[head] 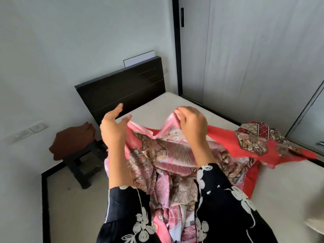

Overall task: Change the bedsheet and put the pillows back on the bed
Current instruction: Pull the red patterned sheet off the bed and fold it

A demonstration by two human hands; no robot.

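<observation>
Taking up most room, bed (157, 109): bare white top, pushed into the corner of the room.
Bedsheet (175, 155): pink and brown with patterns, all bunched up. Lying on the near side of the bed, top edge lifted up by the hands, rest hanging down in front of the person.
Headboard (122, 88): dark wood, standing at the far end of the bed, flat against the wall.
Red cloth (224, 135): spread on the bed to the right, touching the bedsheet, with a patterned patch on it. Same piece as the bedsheet or not: cannot tell.
Sleeves (228, 207): black with white flowers, one on each arm.
Stool (82, 165): dark, on the floor, just beside the bed on the left.
Brown cloth (70, 141): draped over the top of the stool.
Right hand (191, 121): fingers curled down, pinching a pink fold of the bedsheet and holding it up.
Left hand (112, 127): fingers spread and mostly straight, thumb up, not gripping. Pink edge of the bedsheet touching its fingers.
Wall plug (37, 128): white, on the left wall, above the stool.
</observation>
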